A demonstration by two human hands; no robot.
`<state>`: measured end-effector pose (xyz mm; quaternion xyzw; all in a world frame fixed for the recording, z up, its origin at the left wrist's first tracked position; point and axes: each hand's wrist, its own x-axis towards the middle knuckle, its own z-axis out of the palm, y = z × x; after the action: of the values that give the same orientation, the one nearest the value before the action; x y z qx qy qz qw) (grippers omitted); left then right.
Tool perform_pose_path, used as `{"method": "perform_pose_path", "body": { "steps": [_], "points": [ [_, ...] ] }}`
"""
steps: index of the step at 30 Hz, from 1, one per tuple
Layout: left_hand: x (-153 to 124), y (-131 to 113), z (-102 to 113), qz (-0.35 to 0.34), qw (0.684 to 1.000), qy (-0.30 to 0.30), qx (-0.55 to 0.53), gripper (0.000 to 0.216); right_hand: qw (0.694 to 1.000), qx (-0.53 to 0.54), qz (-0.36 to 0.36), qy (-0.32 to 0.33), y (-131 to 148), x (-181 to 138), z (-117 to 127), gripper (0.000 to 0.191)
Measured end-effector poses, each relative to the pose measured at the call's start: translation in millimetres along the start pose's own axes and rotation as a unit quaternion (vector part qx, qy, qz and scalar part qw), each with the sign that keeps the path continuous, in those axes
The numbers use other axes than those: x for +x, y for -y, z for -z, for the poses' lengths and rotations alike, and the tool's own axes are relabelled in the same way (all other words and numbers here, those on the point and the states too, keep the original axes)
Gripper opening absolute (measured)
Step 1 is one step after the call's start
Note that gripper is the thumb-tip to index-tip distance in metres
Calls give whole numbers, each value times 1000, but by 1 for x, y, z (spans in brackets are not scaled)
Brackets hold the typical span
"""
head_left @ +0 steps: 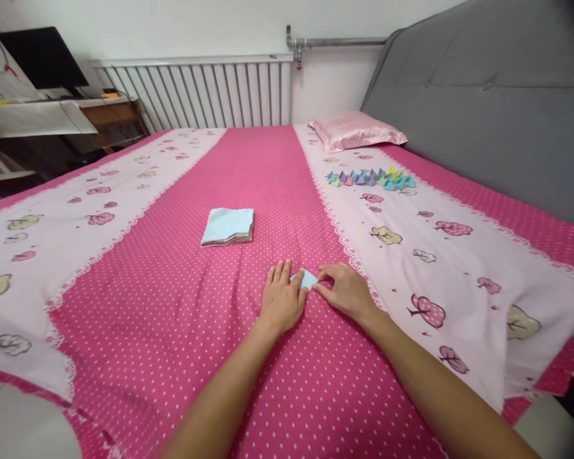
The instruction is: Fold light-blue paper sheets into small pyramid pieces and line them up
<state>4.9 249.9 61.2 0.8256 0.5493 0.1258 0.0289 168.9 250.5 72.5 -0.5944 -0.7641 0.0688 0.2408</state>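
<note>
A small piece of light blue folded paper (308, 280) lies on the pink dotted bedspread (172, 306) between my hands. My left hand (283, 296) rests flat with fingers spread, its index finger and thumb lying on the paper's left side. On the other side, my right hand (347, 288) pinches the paper's right corner between thumb and forefinger. Beyond my left hand sits a stack of square paper sheets (228, 224), pale blue on top. Part of the folded paper is hidden under my left fingers.
Several small folded paper pieces (370, 178) in mixed colours stand in rows at the right. A pink pillow (356, 130) lies behind them, by the grey headboard (488, 102). A radiator (201, 92) lines the far wall; a desk with a monitor (43, 57) is far left.
</note>
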Motion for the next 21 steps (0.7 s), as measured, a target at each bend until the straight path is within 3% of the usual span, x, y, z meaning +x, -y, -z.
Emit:
{"method": "perform_pose_path", "body": {
  "steps": [3,7,14,21],
  "points": [
    [1,3,5,-10,999,7,-30,46,995,67,65,-27,-4,1,-1,13],
    [0,11,15,-33,996,7,-79,45,986,102,135,-13,-2,1,-3,22],
    [1,27,21,-54,988,-2,-146,33,985,128,119,8,-2,1,-4,28],
    [4,24,17,-56,986,-25,-154,26,986,139,91,14,-4,3,-4,24]
  ]
}}
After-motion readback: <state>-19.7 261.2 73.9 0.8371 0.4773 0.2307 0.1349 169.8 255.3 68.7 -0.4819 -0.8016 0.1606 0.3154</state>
